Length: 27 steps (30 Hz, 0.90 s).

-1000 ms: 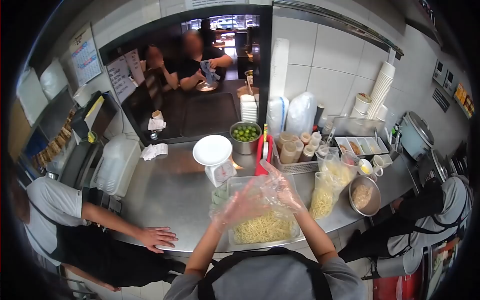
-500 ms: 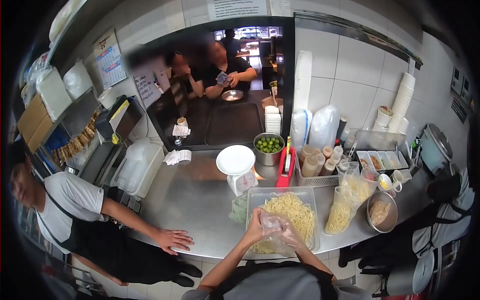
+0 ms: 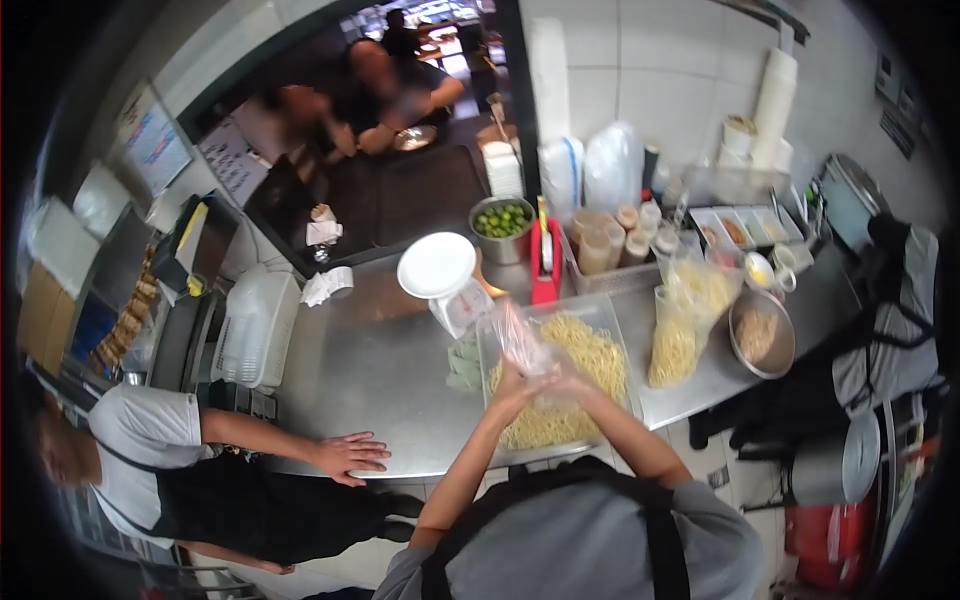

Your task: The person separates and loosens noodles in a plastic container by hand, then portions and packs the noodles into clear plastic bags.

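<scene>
My left hand is closed round crumpled clear plastic. Against it, on the right, is my right hand, its fingers hidden by plastic and smeared by motion. Both hands are over a clear rectangular tray of pale yellow noodles. Clear bags of noodles stand right of the tray, beside a metal bowl with pale food in it. Green cloth lies at the tray's left side.
A white-topped scale, a pot of green citrus, a red holder and a basket of bottles line the back. At left a co-worker's hand rests on the steel counter. Another person stands at right.
From spread above the tray, my hands came together low over the noodles, then rose slightly with the plastic now pointing up and away. The view has shifted and tilted.
</scene>
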{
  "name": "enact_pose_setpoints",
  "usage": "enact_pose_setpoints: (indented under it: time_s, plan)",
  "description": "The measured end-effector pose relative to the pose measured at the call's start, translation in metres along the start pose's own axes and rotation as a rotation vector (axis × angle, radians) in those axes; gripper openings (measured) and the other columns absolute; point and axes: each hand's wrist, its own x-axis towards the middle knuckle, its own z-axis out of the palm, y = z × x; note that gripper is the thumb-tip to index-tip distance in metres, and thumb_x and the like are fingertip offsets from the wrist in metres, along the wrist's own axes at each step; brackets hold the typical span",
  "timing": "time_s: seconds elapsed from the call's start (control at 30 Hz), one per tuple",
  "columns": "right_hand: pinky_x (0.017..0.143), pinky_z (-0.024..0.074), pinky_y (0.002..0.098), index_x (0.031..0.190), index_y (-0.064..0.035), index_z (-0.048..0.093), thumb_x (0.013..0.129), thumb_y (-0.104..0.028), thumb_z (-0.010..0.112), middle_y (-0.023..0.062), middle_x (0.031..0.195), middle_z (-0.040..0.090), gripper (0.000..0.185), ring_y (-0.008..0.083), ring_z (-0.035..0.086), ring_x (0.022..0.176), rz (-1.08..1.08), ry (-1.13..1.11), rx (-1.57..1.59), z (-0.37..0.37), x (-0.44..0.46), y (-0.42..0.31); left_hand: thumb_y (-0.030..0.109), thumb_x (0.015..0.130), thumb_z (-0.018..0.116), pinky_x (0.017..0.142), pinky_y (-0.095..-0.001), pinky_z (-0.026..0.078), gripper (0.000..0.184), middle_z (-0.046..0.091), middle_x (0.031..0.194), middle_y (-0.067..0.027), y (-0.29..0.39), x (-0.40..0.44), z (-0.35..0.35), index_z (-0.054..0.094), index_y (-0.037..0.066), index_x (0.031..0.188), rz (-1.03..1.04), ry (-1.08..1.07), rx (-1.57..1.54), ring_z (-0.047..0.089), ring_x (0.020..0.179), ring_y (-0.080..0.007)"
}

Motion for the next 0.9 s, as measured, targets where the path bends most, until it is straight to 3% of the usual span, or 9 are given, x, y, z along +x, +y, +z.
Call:
enact_pose_setpoints:
  time_s: [0.07, 0.17, 0.3, 0.47, 0.57, 0.67, 0.77, 0.87, 0.9]
  plan:
    - [0.097, 0.0370, 0.0359, 0.118, -0.0075, 0.054, 0.083, -0.015, 0.055, 0.0087, 0.119, 0.055, 0.035, 0.0220, 0.051, 0.110, -0.009, -0.014, -0.045, 0.003, 0.011, 0.005, 0.010, 0.066, 0.080, 0.100, -0.0415, 0.038, 0.112, 0.028, 0.140, -0.0157, -0.013, -0.003, 0.023, -0.003, 0.012, 0.142, 0.000, -0.106, -0.021, 0.038, 0.126, -0.0291]
    - [0.097, 0.0370, 0.0352, 0.120, -0.0066, 0.052, 0.083, -0.018, 0.056, 0.0094, 0.121, 0.054, 0.038, 0.0221, 0.050, 0.111, -0.036, -0.030, -0.109, 0.015, 0.023, 0.013, 0.009, 0.070, 0.077, 0.099, -0.0415, 0.039, 0.112, 0.030, 0.139, -0.0173, -0.014, -0.005, 0.024, -0.008, 0.015, 0.143, 0.013, -0.094, -0.060, 0.038, 0.125, -0.0310]
    - [0.097, 0.0369, 0.0343, 0.123, -0.0054, 0.049, 0.084, -0.023, 0.056, 0.0103, 0.123, 0.052, 0.043, 0.0221, 0.049, 0.112, -0.033, -0.057, -0.141, 0.025, 0.033, 0.014, 0.013, 0.079, 0.071, 0.094, -0.0416, 0.044, 0.106, 0.039, 0.133, -0.0197, -0.005, -0.001, 0.005, -0.015, 0.017, 0.140, -0.131, -0.162, -0.161, 0.046, 0.117, -0.0302]
    - [0.097, 0.0367, 0.0332, 0.126, -0.0039, 0.045, 0.085, -0.028, 0.056, 0.0114, 0.125, 0.050, 0.049, 0.0221, 0.049, 0.113, -0.030, -0.101, -0.151, 0.028, 0.030, 0.011, 0.017, 0.090, 0.058, 0.081, -0.0347, 0.048, 0.066, 0.045, 0.128, -0.0134, 0.023, 0.005, -0.036, 0.015, 0.013, 0.140, -0.212, -0.191, -0.485, 0.049, 0.112, -0.0239]
    - [0.097, 0.0366, 0.0325, 0.128, -0.0031, 0.043, 0.085, -0.031, 0.057, 0.0121, 0.127, 0.049, 0.053, 0.0222, 0.048, 0.114, -0.031, -0.114, -0.148, 0.023, 0.027, 0.008, 0.016, 0.091, 0.055, 0.078, -0.0310, 0.048, 0.035, 0.054, 0.116, -0.0090, 0.024, 0.022, -0.043, 0.043, 0.008, 0.123, -0.009, 0.160, -0.419, 0.054, 0.102, -0.0186]
    - [0.097, 0.0366, 0.0319, 0.131, -0.0022, 0.041, 0.086, -0.035, 0.057, 0.0127, 0.129, 0.048, 0.058, 0.0222, 0.048, 0.115, -0.029, -0.164, -0.125, 0.019, 0.016, 0.003, 0.014, 0.090, 0.056, 0.073, -0.0292, 0.048, 0.017, 0.060, 0.098, -0.0047, 0.000, 0.048, -0.060, 0.055, 0.005, 0.104, 0.125, 0.296, -0.041, 0.057, 0.088, -0.0144]
    - [0.097, 0.0365, 0.0312, 0.133, -0.0013, 0.038, 0.086, -0.038, 0.057, 0.0134, 0.130, 0.047, 0.062, 0.0222, 0.047, 0.115, -0.037, -0.242, -0.062, -0.002, -0.013, -0.012, 0.013, 0.089, 0.057, 0.069, -0.0272, 0.046, 0.008, 0.060, 0.085, 0.0003, -0.002, 0.071, -0.073, 0.057, 0.005, 0.090, 0.183, 0.391, -0.015, 0.058, 0.078, -0.0134]
    - [0.097, 0.0364, 0.0305, 0.135, -0.0004, 0.036, 0.087, -0.041, 0.057, 0.0141, 0.132, 0.046, 0.067, 0.0222, 0.047, 0.116, 0.009, -0.349, 0.141, -0.040, -0.054, -0.027, 0.011, 0.088, 0.055, 0.066, -0.0306, 0.047, 0.009, 0.062, 0.081, -0.0054, -0.040, 0.131, -0.108, 0.058, 0.002, 0.090, 0.469, 0.342, 0.224, 0.060, 0.075, -0.0187]
    - [0.097, 0.0364, 0.0303, 0.136, -0.0001, 0.035, 0.087, -0.042, 0.058, 0.0143, 0.132, 0.045, 0.068, 0.0223, 0.046, 0.117, 0.063, -0.390, 0.265, -0.050, -0.067, -0.026, 0.012, 0.087, 0.056, 0.067, -0.0323, 0.047, 0.012, 0.062, 0.081, -0.0083, -0.048, 0.140, -0.113, 0.058, 0.001, 0.091, 0.448, 0.327, 0.450, 0.060, 0.075, -0.0220]
